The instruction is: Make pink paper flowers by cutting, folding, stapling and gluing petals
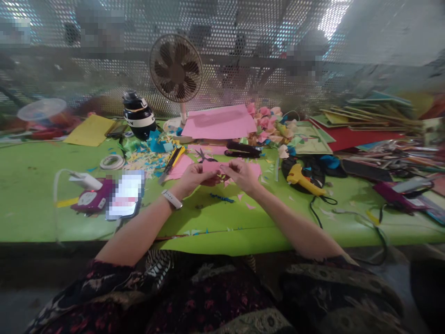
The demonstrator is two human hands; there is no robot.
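A small piece of pink paper (210,166) is stretched between my two hands above the green table. My left hand (192,179), with a white watch (172,199) at the wrist, pinches its left part. The fingers of my right hand (242,174) are closed on its right part. Just behind the hands lie dark-handled scissors (200,155), and a black stapler (243,150) rests to their right. More pink paper (181,168) lies beside my left hand, under a yellow utility knife (173,163). Nearer me is a small dark blue strip (221,198).
At the back stand a fan (176,68), a black bottle (139,116), pink sheets (219,122) and a heap of paper flowers (266,123). A yellow glue gun (306,180) lies right, a phone (125,195) left. Paper scraps (148,155) litter the green table (194,227).
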